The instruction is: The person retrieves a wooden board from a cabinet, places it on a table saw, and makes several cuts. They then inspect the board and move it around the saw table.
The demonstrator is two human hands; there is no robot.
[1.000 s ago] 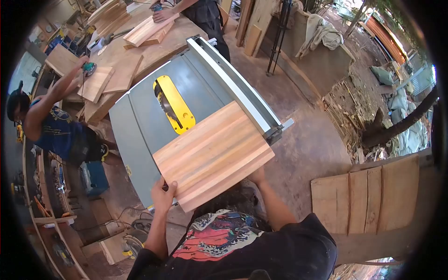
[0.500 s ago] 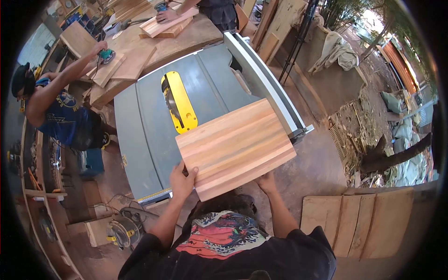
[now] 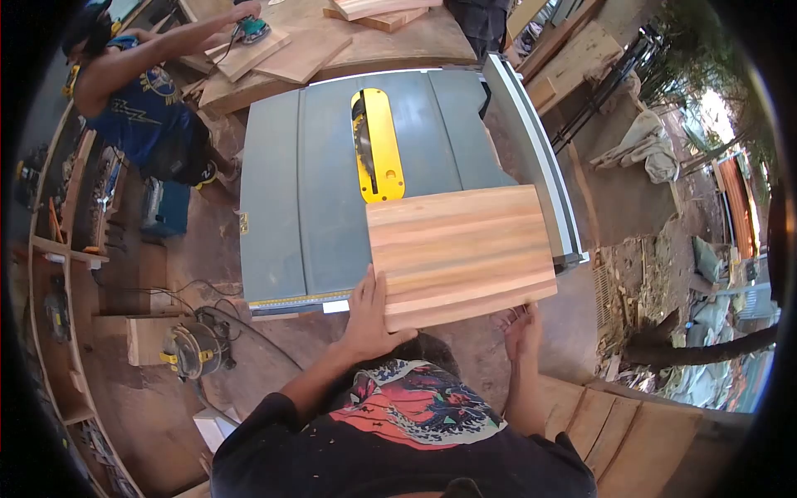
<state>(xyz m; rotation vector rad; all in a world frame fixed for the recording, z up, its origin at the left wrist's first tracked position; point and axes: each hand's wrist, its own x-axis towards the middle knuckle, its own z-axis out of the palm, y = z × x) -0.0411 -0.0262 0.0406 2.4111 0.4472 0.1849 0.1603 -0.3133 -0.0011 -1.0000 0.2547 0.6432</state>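
Note:
A striped, glued-up wooden board [image 3: 462, 257] lies over the near right part of the table saw's grey top [image 3: 274, 183]. My left hand [image 3: 372, 322] holds its near left corner, fingers along the left side and thumb by the near edge. At the near right edge is my right hand [image 3: 518, 328], its fingers loosely bent and apart just off the wood. Past the board's far left corner, a yellow throat plate [image 3: 384, 149] surrounds the saw blade [image 3: 364, 148]. The metal rip fence [image 3: 540, 158] runs along the board's right side.
At the far left a co-worker [image 3: 149, 100] holds a green sander [image 3: 251, 31] on a wooden piece at the workbench [image 3: 398, 46]. A shop vacuum [image 3: 193, 347] with hose stands on the floor at left. Wooden panels [image 3: 614, 436] are at lower right.
The view has shifted and turned. The board now lies squarer to the saw. My left thumb has left the board's top, and my right fingers have come out from under its near edge.

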